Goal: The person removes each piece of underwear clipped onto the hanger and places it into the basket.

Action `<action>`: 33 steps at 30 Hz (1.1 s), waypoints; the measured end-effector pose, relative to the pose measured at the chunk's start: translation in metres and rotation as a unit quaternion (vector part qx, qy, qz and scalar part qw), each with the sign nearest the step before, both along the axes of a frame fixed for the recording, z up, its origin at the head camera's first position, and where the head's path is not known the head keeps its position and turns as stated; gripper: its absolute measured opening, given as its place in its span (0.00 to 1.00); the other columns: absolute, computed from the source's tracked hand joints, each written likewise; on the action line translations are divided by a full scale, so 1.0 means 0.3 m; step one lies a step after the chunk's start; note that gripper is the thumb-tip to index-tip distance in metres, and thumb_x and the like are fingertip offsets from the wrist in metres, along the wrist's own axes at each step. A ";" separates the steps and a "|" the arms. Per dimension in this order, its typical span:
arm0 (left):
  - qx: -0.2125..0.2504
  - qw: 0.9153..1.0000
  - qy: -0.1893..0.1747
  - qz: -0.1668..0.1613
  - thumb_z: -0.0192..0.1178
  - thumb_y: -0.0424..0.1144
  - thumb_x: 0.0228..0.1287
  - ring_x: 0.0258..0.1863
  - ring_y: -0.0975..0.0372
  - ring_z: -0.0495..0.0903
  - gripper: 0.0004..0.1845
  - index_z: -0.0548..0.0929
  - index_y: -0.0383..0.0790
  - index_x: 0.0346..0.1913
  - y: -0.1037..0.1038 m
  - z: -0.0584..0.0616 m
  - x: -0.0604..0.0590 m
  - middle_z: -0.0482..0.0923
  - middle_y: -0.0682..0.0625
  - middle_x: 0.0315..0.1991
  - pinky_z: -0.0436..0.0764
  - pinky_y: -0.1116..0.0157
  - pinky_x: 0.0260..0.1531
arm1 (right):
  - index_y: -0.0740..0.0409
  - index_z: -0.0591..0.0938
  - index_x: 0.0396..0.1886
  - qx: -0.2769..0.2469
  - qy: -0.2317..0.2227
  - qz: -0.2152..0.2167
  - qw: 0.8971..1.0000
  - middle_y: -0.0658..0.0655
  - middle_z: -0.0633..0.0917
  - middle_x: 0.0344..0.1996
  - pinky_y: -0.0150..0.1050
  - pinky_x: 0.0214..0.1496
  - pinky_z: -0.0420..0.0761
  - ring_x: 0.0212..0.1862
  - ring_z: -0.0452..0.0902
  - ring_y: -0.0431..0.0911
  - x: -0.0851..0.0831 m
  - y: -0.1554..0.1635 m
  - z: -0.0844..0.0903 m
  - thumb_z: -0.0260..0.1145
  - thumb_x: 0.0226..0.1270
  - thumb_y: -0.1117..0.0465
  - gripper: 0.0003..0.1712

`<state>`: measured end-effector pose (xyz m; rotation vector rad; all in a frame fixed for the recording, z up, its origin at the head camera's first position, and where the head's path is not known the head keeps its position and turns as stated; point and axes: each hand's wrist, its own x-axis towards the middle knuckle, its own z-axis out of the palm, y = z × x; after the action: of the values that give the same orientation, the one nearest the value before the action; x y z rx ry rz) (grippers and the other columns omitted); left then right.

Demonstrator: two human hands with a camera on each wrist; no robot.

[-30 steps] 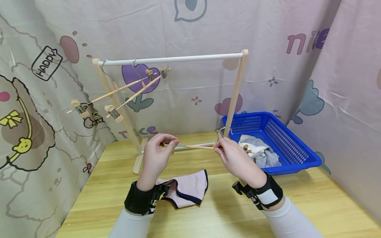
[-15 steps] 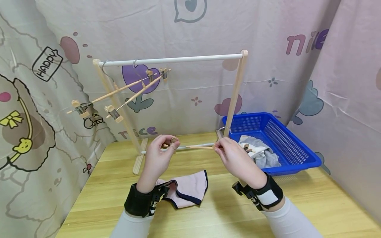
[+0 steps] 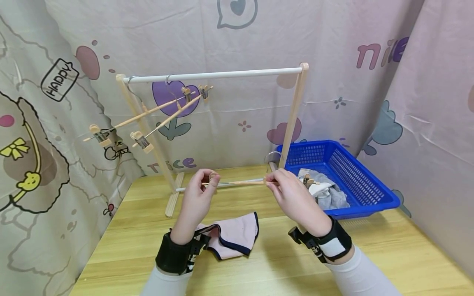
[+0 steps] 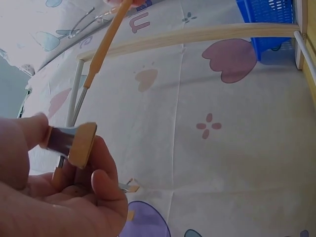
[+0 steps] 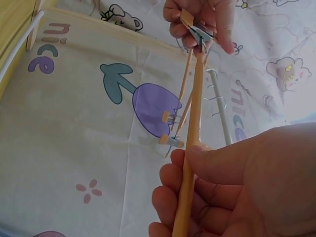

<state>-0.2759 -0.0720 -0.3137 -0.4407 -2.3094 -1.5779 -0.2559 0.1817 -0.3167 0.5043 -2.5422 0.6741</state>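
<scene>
Both hands hold one wooden clip hanger level above the counter, in front of the drying rack. The left hand pinches the clip at the hanger's left end between thumb and fingers; in the left wrist view the clip sits squeezed between thumb and forefinger. The right hand grips the wooden bar near its middle, just below the metal hook, with the fingers curled round the bar as the right wrist view shows. The hanger's other clip hangs past the right hand, over the basket.

The blue plastic basket stands on the counter at the right, touching the rack's right post. In it lies a crumpled heap of grey and white cloth; how many pieces it is cannot be told.

A pink garment with dark trim lies flat on the counter, between the wrists and just below the left hand.

Two more clip hangers hang from the left part of the rack's white rail, tilted down to the left
</scene>
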 end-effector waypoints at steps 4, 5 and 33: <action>0.004 1.000 -0.003 -0.019 0.54 0.40 0.81 0.30 0.61 0.72 0.12 0.76 0.32 0.50 0.000 -0.010 0.006 0.71 0.44 0.39 0.71 0.69 0.31 | 0.59 0.83 0.45 -0.002 0.011 0.002 1.000 0.54 0.83 0.38 0.43 0.42 0.78 0.40 0.76 0.47 0.002 -0.005 -0.001 0.64 0.76 0.65 0.04; 0.006 1.000 -0.001 -0.022 0.53 0.40 0.81 0.30 0.61 0.72 0.12 0.75 0.32 0.50 0.000 -0.013 0.006 0.70 0.44 0.38 0.71 0.69 0.31 | 0.59 0.83 0.45 -0.002 0.013 0.002 1.000 0.54 0.83 0.38 0.43 0.42 0.77 0.40 0.75 0.46 0.002 -0.006 -0.001 0.64 0.76 0.65 0.04; 0.107 0.993 -0.057 0.000 0.45 0.39 0.84 0.35 0.61 0.67 0.14 0.70 0.27 0.53 -0.022 -0.017 0.011 0.65 0.49 0.39 0.68 0.68 0.39 | 0.58 0.86 0.49 -0.013 0.154 0.052 0.987 0.54 0.85 0.44 0.45 0.48 0.79 0.49 0.79 0.50 -0.012 -0.027 -0.026 0.71 0.70 0.64 0.09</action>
<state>-0.2727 -0.0787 -0.3189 -0.3067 -2.1855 -1.8712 -0.2594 0.1736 -0.3243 0.6790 -2.2274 0.6131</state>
